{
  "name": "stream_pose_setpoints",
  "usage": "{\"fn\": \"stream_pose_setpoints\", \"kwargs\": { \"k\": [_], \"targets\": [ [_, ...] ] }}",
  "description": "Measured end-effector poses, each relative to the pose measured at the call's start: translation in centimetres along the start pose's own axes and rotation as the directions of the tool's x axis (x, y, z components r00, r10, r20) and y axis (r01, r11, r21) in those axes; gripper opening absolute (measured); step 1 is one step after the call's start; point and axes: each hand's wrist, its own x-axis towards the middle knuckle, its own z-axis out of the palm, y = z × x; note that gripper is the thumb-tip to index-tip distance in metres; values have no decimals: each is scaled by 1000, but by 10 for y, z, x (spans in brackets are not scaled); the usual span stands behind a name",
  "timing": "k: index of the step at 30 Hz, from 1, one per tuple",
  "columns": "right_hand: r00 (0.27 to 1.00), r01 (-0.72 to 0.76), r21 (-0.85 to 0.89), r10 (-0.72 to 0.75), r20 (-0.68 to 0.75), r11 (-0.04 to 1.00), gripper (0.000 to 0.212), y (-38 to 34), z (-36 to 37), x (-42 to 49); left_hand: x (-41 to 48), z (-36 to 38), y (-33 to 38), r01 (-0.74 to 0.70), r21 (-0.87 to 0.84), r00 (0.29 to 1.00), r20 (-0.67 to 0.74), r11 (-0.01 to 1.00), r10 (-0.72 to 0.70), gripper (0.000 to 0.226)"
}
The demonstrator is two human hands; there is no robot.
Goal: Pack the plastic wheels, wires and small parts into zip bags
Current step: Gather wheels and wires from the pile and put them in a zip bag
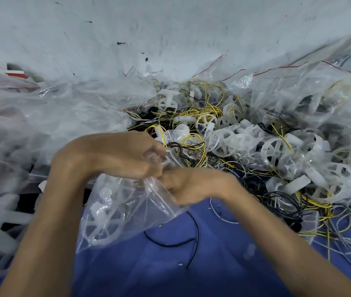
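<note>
A blue cloth surface (pixel 223 264) is spread across the near side. A large heap of crumpled clear plastic bags (pixel 41 125) is piled at the left. Far and to the right, a tangled pile of translucent white spoked plastic wheels (pixel 277 151) and thin yellow, black and white wires (pixel 202 108) is seen. A clear plastic zip bag (pixel 123 211) with white wheels inside is held near the centre, hanging below and left of both hands. Its mouth is pinched by the curled fingers of the left hand (pixel 123 155), and its upper edge is gripped by the right hand (pixel 189 185), just beside. A loose black wire (pixel 191 236) lies on the cloth below the bag.
</note>
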Motion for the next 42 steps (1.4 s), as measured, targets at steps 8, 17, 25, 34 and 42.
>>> {"fn": "stream_pose_setpoints", "kwargs": {
  "k": [8,17,25,34,42],
  "targets": [
    [898,-241,310,332,-289,920,6,77,-41,-74,3,1,-6,14,-3,1000,-14,1000,-14,35],
    [755,-655,51,650,86,754,32,129,-12,-71,7,5,-6,34,31,999,-17,999,-33,48],
    [796,-475,169,503,-336,864,16,126,-25,-83,7,4,-7,48,21,999,-14,999,-47,61],
    [518,-84,351,341,-784,933,8,97,-41,-94,12,7,-9,-31,16,993,-110,999,33,48],
    [584,10,179,139,-800,984,12,48,-36,-63,12,8,0,-84,-9,983,-163,996,81,81]
  ]
}}
